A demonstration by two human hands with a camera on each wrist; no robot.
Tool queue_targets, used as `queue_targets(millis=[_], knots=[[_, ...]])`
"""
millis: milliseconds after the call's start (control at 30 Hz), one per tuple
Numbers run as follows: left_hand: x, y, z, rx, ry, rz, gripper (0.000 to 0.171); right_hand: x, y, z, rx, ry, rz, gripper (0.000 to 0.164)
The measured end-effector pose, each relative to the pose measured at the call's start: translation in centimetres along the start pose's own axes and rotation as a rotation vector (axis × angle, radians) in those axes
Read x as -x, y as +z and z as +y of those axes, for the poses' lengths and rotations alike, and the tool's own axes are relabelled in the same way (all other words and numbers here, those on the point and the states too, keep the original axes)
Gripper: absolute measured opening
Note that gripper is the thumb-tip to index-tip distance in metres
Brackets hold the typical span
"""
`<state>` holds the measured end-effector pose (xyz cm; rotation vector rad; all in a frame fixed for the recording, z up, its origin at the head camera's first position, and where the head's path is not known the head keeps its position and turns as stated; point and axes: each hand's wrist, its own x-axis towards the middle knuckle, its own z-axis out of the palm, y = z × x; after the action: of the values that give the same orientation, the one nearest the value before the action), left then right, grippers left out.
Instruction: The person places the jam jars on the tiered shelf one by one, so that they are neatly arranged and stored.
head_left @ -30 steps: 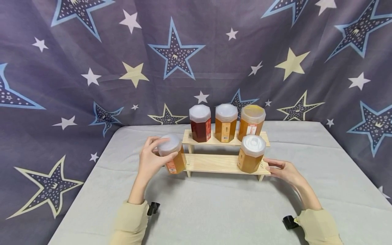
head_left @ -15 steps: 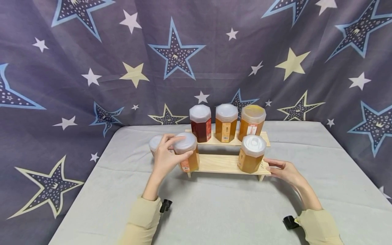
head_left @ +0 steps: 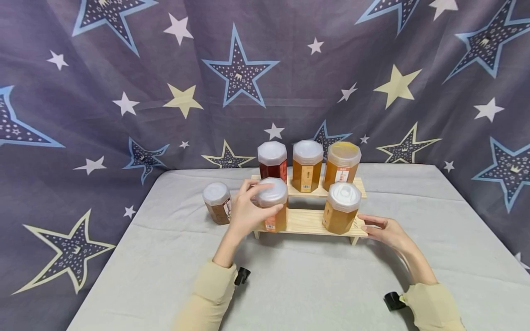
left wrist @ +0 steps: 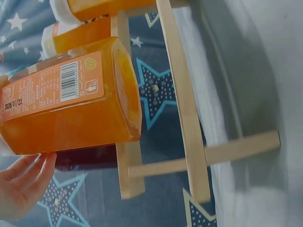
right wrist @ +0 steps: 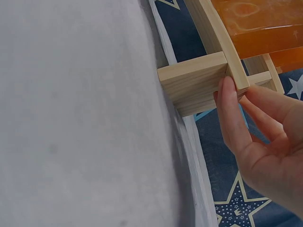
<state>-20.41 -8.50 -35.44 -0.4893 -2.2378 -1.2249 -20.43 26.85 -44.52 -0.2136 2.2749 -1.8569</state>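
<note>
My left hand [head_left: 246,211] grips an octagonal jar of amber honey [head_left: 280,215] near its white lid, thumb on the near side. In the left wrist view the honey jar [left wrist: 61,130] shows an orange label with a barcode, and its base hangs clear of the wooden planks. It is over the left part of the lower step of a two-tier wooden rack [head_left: 305,221]. At that step's right end my right hand [head_left: 389,234] pinches the plank's edge between thumb and fingers; the right wrist view shows the fingertips [right wrist: 229,85] against the wood.
Another amber jar [head_left: 340,216] stands at the lower step's right end. On the upper step are a dark red jar [head_left: 272,156] and two amber jars [head_left: 306,168]. A brown jar [head_left: 218,207] stands on the grey cloth left of the rack. A star-patterned curtain [head_left: 290,92] hangs behind.
My left hand has carried the honey jar rightward, from the rack's left end to over the lower step. The brown jar has come into view behind it. My right hand stays on the rack.
</note>
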Motion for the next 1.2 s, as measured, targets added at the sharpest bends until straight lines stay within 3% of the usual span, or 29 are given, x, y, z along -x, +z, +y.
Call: queue_targets(millis=[533, 933, 1200], knots=[[0.0, 3.3, 1.3, -0.034, 0.023, -0.03, 0.043, 0.0, -0.1, 0.2, 0.013, 0.009, -0.003, 0.051], [-0.1, 5.5, 2.1, -0.085, 0.042, -0.048, 0.042, 0.0, -0.1, 0.1, -0.04, -0.005, -0.012, 0.051], [-0.1, 6.5, 2.2, -0.112, 0.02, -0.083, 0.043, 0.0, -0.1, 0.1, -0.039, 0.003, -0.011, 0.051]])
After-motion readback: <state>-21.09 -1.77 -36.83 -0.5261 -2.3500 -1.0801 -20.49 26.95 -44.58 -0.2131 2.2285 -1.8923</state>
